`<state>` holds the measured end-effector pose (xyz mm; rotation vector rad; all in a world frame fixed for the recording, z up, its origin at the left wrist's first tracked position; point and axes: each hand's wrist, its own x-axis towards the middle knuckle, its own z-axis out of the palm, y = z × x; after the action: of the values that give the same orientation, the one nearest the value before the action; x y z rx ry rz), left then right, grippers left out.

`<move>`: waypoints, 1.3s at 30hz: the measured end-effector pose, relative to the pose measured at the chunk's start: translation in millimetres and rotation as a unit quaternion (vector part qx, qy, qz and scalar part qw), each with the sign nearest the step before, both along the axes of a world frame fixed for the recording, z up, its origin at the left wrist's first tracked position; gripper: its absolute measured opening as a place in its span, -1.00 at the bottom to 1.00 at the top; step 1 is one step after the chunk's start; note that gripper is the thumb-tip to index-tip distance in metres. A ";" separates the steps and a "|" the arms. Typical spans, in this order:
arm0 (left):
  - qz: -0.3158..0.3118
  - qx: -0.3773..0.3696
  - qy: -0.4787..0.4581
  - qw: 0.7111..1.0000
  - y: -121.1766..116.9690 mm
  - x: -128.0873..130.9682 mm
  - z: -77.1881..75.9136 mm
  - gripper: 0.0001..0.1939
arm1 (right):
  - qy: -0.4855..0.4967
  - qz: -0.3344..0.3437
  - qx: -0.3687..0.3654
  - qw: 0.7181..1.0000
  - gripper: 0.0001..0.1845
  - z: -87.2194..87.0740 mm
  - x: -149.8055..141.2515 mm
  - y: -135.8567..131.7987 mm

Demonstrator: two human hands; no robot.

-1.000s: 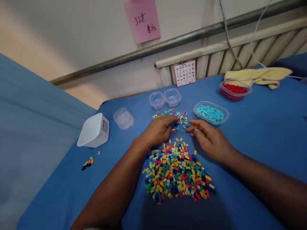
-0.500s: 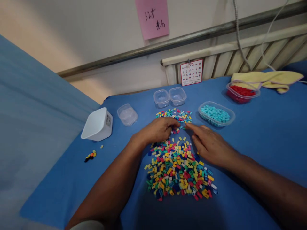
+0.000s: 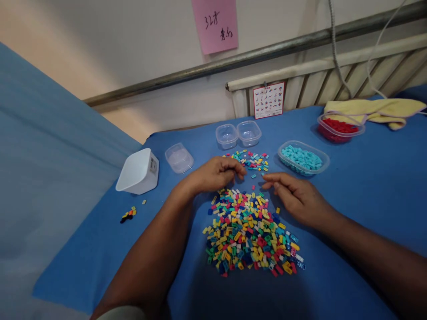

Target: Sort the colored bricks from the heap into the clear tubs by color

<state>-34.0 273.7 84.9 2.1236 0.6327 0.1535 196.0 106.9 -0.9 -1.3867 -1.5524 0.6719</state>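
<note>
A large heap of small mixed-colour building bricks point(image 3: 247, 240) spreads over the blue cloth in front of me. Beyond it lies a smaller, looser group of bricks point(image 3: 255, 161). Between the two, my left hand point(image 3: 220, 173) hovers low with bent fingers slightly apart, and no brick shows in them. Facing it from the other side is my right hand point(image 3: 296, 195), fingers stretched toward the gap, thumb apart, nothing visible in its grasp. A few single bricks, one of them pink point(image 3: 253, 187), lie on the cloth between my fingertips.
Two clear tubs point(image 3: 227, 141) stand behind the small group. To their left are another clear tub point(image 3: 180, 165) and a white bin point(image 3: 142, 180). On the right sit a tub of light-blue bricks point(image 3: 302, 158), a tub of red bricks point(image 3: 340, 129) and a yellow cloth point(image 3: 376, 109).
My hands have drawn apart a little, widening the gap between the two brick groups. Some yellow bricks between them have shifted toward the large heap.
</note>
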 end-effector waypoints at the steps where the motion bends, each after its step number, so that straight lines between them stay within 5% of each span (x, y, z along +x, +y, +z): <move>1: 0.032 0.040 -0.014 0.999 1.6 1.4 -1.9 -0.68 | 0.016 -0.029 -0.007 0.999 -0.60 -1.1 0.2 0.6; 3: 0.059 0.146 -0.039 0.987 2.4 8.1 -9.3 -0.68 | 0.024 -0.071 -0.005 0.997 -0.61 -3.5 0.5 2.7; 6: -0.014 0.273 -0.038 0.961 -1.9 24.0 -23.1 -0.56 | 0.023 -0.085 0.025 0.996 -0.60 -5.7 0.7 6.3; 10: -0.090 0.320 0.028 0.943 -5.7 35.4 -29.7 -0.46 | 0.043 -0.073 0.036 0.996 -0.60 -6.1 0.6 7.5; 15: 0.006 0.336 0.075 0.939 -1.4 27.0 -20.7 -0.51 | 0.019 -0.087 0.049 0.995 -0.56 -8.2 2.2 8.0; 22: -0.027 0.299 0.065 0.952 2.5 22.5 -16.1 -0.51 | -0.199 -0.050 0.070 0.976 -0.28 -12.5 -0.6 12.4; 28: 0.065 0.268 0.030 0.961 17.5 4.0 -0.3 -0.62 | -0.180 -0.076 0.103 0.975 -0.44 -12.8 3.8 12.4; 35: -0.024 0.253 0.091 0.963 13.0 3.0 -0.3 -0.60 | -0.283 -0.044 0.088 0.954 -0.29 -17.0 3.0 13.5; 39: 0.022 0.241 0.062 0.968 13.9 0.4 3.4 -0.60 | -0.251 -0.066 0.102 0.960 -0.43 -15.1 6.8 14.1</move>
<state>-33.7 287.6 88.2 2.6041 0.7758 0.2183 202.7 121.0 -16.1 -1.5587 -1.8358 0.0660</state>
